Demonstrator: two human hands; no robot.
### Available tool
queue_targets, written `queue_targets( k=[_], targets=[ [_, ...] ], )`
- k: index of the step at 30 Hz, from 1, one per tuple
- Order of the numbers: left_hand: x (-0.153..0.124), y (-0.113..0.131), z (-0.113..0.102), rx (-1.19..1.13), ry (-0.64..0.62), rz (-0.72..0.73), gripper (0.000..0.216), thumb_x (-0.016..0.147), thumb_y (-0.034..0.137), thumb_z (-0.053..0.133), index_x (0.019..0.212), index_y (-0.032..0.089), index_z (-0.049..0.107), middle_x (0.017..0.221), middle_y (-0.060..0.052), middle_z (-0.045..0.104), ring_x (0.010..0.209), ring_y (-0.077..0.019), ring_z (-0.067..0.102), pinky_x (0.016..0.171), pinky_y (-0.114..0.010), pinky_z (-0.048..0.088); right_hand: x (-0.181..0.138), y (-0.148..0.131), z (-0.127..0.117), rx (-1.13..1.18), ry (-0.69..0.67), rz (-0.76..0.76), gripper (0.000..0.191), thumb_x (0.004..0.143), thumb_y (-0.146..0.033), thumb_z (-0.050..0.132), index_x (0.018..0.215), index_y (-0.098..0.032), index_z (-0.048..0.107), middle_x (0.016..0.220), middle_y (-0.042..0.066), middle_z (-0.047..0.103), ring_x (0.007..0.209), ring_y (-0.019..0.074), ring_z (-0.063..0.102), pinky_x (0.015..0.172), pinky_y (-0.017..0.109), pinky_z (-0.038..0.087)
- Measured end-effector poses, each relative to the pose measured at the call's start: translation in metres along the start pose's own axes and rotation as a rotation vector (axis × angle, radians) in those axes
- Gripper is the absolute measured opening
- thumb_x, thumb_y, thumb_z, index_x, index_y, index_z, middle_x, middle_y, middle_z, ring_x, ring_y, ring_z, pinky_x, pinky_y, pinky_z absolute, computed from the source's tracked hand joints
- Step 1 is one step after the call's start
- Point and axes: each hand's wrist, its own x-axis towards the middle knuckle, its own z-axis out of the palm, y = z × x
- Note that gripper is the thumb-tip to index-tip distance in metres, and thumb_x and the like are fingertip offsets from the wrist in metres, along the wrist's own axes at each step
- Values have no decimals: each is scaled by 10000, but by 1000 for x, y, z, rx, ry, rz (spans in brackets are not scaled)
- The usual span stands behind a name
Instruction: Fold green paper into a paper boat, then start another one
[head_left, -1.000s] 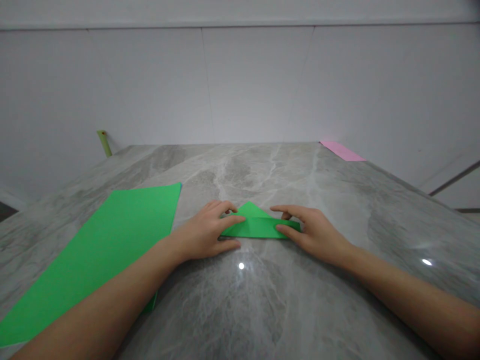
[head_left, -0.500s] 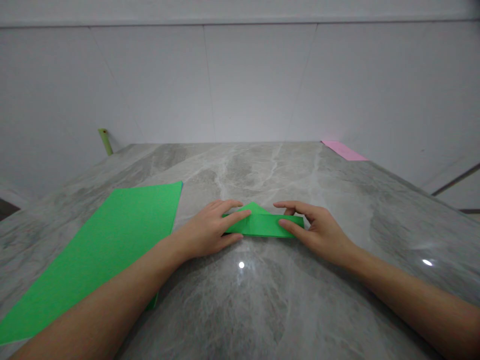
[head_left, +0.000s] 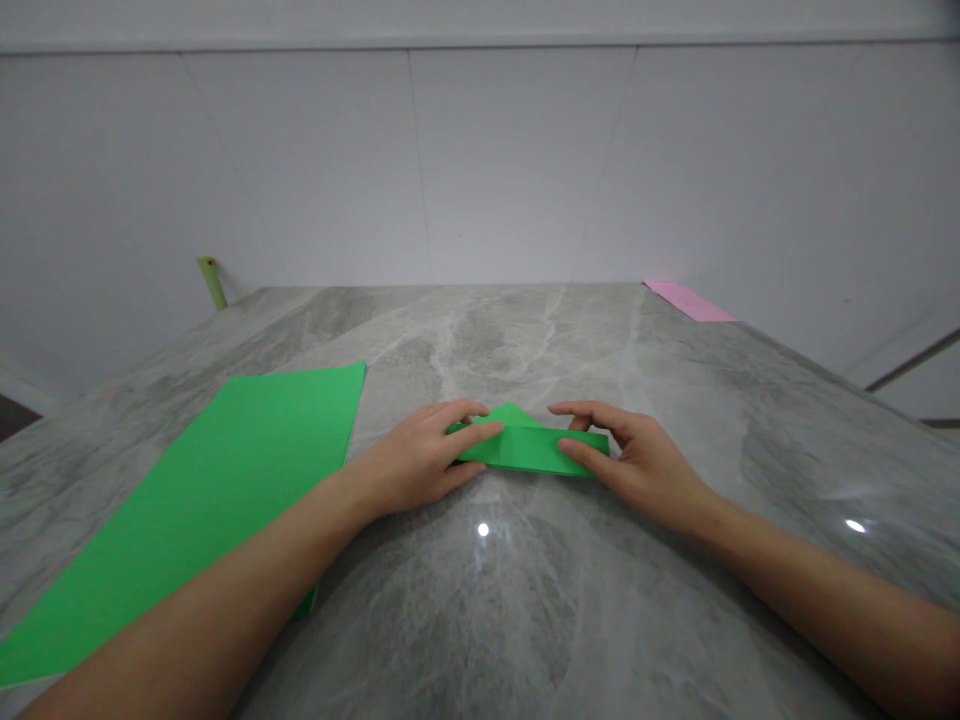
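Observation:
A folded piece of green paper (head_left: 532, 450) lies in front of me, a long flat band with a small triangular peak behind its upper edge. My left hand (head_left: 427, 455) grips its left end, with one finger across the front of the band and the others above and below. At the other end, my right hand (head_left: 630, 455) has its thumb on the front face, while its curled index finger arches behind the top edge. The left fingers cover the paper's left tip.
Larger green paper (head_left: 277, 450), seemingly a stack, lies to the left, partly under my left forearm. Pink paper (head_left: 690, 301) rests at the far right edge of the grey marbled table (head_left: 487, 340). A light green object (head_left: 213, 282) stands by the wall at the far left.
The folded paper has tilted slightly, its left part a little higher than before. Both hands keep nearly the same places on it.

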Motion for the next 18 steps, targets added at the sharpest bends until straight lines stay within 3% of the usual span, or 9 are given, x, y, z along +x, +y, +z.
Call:
queue_targets(
  k=[7, 18],
  targets=[
    [0, -1, 2, -26, 39, 17, 428, 935, 225, 583, 1355, 253, 507, 1341, -125, 537, 1222, -262, 550, 1000, -468, 500, 1, 1, 1, 10, -2, -1, 310, 893, -323, 600, 1182, -227, 656, 799, 5, 649, 723, 166, 624, 705, 306, 520],
    [2, 2, 1, 68, 100, 97, 317, 963, 240, 542, 1274, 185, 566, 1255, -140, 599, 1158, -256, 591, 972, -442, 524, 0, 0, 3, 30, -1, 6, 299, 894, -324, 605, 1172, -227, 658, 793, 4, 652, 736, 175, 638, 717, 318, 534]
  ],
)
